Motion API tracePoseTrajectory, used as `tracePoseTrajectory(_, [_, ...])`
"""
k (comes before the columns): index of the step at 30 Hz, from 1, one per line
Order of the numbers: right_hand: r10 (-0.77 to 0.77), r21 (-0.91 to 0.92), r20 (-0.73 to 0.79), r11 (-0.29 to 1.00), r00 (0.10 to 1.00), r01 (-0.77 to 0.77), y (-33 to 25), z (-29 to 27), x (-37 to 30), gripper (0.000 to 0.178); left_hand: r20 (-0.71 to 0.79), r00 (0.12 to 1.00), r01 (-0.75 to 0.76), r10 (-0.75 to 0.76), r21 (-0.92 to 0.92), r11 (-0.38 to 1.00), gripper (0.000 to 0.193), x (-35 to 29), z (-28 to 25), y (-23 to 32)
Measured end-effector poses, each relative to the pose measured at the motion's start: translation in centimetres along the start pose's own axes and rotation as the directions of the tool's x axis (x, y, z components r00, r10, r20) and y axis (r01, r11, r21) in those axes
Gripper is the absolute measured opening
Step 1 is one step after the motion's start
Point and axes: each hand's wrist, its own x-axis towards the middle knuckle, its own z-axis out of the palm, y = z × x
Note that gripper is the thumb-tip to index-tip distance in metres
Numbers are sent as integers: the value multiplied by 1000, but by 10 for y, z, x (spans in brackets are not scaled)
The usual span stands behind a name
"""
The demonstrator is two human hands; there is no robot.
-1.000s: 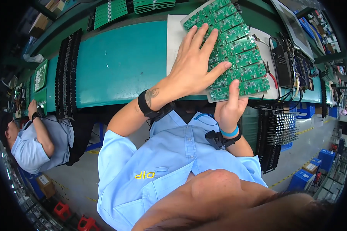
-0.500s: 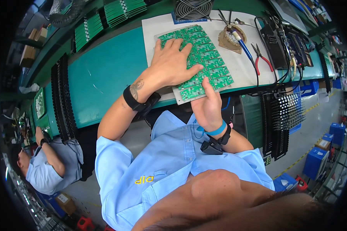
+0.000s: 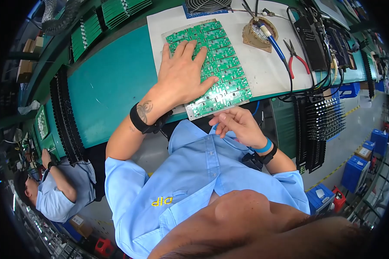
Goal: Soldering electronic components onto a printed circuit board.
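Nearest to the body, the right hand (image 3: 242,127), with a bright blue band (image 3: 267,146) on its wrist, is just beside the lower edge of a flat green panel of circuit boards (image 3: 224,64). Its fingers are half bent; I cannot tell whether their tips touch the edge or one another. The left hand (image 3: 181,75) lies palm down on the left part of this panel, with its fingers spread and clamped on nothing. So the two hands are apart.

Counting the things, I see one panel, one pair of pliers with red handles (image 3: 293,53), one pen-shaped tool with a blue handle (image 3: 277,49), and one round brown holder with silvery metal filling (image 3: 259,35). Behind them is one fan with a round metal grille (image 3: 207,4).

The panel rests on a large whitish sheet (image 3: 263,80), which covers a part of the glossy green tabletop (image 3: 112,86). Farther left, one co-worker in a light blue shirt (image 3: 69,194) sits near the table; on the right, blue boxes (image 3: 354,172) stand on the grey floor (image 3: 333,149).
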Motion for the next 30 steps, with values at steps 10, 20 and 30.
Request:
tracePoseTrajectory(10, [-99, -198, -174, 978, 980, 64, 20, 0, 8, 32, 11, 1000, 13, -13, 5, 1000, 78, 2, -1, 1])
tracePoseTrajectory(20, [22, -199, -190, 978, 982, -60, 21, 1, 17, 49, 67, 996, 62, -63, 21, 998, 80, 5, -4, -3])
tracePoseTrajectory(30, [53, -325, -65, 943, 996, -71, -11, -13, -5, 47, -174, 978, 94, -117, -135, 986, 56, -54, -38, -21])
